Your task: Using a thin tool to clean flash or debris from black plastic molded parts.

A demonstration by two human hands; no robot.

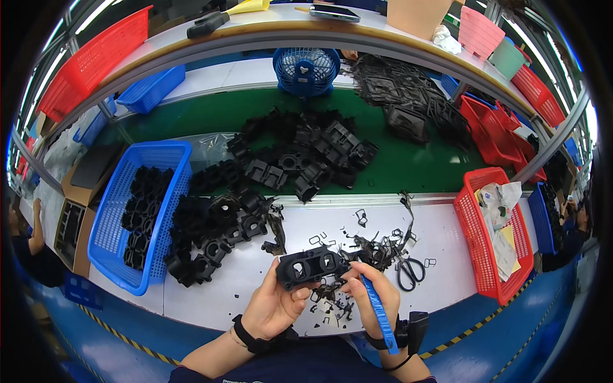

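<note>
My left hand (276,311) grips a black moulded plastic part (309,267) with round openings, holding it above the white table in front of me. In my right hand (377,295) is a slim blue utility knife (381,314), its handle slanting down toward my wrist. The knife's tip end meets the right end of the part; fingers and the dark plastic hide the blade. Beneath and beyond my hands lie black plastic scraps (377,252). Black-handled scissors (410,273) rest just right of them. Left of the part sits a pile of similar black parts (214,233).
A blue basket (121,268) of black parts stands at left; a red basket (501,284) with papers stands at right. Across the green conveyor belt (396,172) lie more black parts and frames. A blue fan (306,69) sits behind, beneath an overhead shelf (268,35). Other people are at both sides.
</note>
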